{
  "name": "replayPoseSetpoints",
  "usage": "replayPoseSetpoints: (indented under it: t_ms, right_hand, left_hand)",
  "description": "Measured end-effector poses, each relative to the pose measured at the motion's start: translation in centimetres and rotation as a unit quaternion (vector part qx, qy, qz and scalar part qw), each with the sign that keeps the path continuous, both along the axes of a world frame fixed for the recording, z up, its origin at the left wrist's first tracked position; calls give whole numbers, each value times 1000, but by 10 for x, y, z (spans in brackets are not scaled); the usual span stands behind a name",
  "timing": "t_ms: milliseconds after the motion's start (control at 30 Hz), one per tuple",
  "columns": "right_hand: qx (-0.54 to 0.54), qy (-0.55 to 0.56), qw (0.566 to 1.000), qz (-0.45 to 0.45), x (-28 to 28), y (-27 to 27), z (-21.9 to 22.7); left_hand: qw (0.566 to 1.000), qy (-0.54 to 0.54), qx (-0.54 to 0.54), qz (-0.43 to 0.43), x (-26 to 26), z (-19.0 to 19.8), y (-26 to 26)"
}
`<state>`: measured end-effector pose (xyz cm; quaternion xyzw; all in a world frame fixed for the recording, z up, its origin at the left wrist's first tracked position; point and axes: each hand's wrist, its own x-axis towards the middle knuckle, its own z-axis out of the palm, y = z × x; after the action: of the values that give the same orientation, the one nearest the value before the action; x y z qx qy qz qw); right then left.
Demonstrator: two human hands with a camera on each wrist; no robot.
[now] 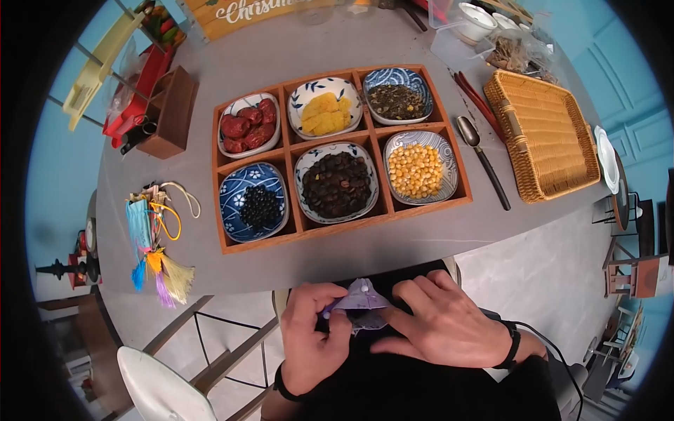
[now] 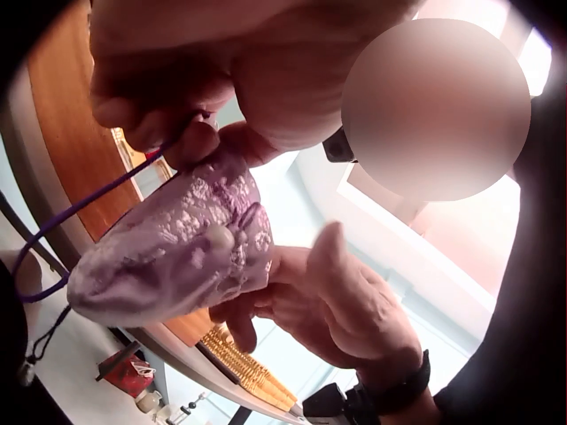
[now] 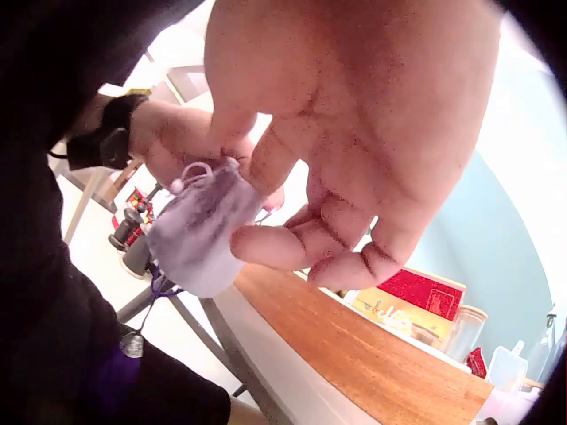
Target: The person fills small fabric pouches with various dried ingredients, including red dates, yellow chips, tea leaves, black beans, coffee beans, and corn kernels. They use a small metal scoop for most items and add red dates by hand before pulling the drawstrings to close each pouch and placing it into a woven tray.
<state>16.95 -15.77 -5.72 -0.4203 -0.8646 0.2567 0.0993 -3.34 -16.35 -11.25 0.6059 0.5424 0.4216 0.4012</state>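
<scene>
A small purple drawstring pouch (image 1: pixel 361 296) with a pale floral pattern is held over the person's lap, its mouth spread. My left hand (image 1: pixel 314 338) pinches the pouch's rim between thumb and fingers. Across from it, my right hand (image 1: pixel 449 324) has fingertips at the mouth, with the thumb standing apart from the cloth. In the left wrist view, a purple cord (image 2: pixel 93 190) loops away from the pouch; a small charm (image 3: pixel 132 343) dangles below it in the right wrist view. The pouch's inside is mostly hidden.
A wooden divided tray (image 1: pixel 344 228) holds bowls of red dates, yellow pieces, dried leaves, black beans, dark dried pieces and corn kernels. Right of it lie a metal scoop (image 1: pixel 484 163) and a wicker basket (image 1: pixel 525 168). Tasselled pouches (image 1: pixel 151 228) lie at left, near a wooden box (image 1: pixel 168 116).
</scene>
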Motion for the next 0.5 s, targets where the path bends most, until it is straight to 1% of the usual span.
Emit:
replayPoseSetpoints:
  t_ms: [33,100,133,167,200,233,267,300,367,400,433,500]
  right_hand:
    - [-1,3,1000,4,-1,0,-4]
    - [70,25,996,56,-3,1,-13]
    - [72,25,995,59,-3,3,-13]
    - [103,35,991,76,-2,4,-13]
    - [133,47,985,96,-2,6,-14]
    - [131,49,985,102,-3,6,-13]
    - [138,49,984,101,-3,6,-11]
    - [145,50,983,99,-5,7,-10]
    - [149,51,983,96,-7,7,-9]
    - [153,51,983,90,-7,8,-8]
    - [155,51,982,93,-8,8,-9]
    - [169,61,980,90,-10,7,-14]
  left_hand:
    - [1000,-8,-16,-6,-5,5,0]
    - [1000,12,-25,1,-11,9,1]
    - [998,50,-26,-20,-14,9,1]
    - [995,87,-28,-39,-17,9,0]
    - [995,87,-28,-34,-20,11,2]
    - [986,150,44,-64,-23,16,5]
    - [966,212,115,-94,-26,22,6]
    - [966,214,114,-91,-27,29,3]
    - [953,230,156,-120,-28,40,-6]
    - [962,183,145,-139,-27,37,-10]
    - [962,184,146,-136,-26,35,-9]
    - [935,265,141,-191,-28,33,-7]
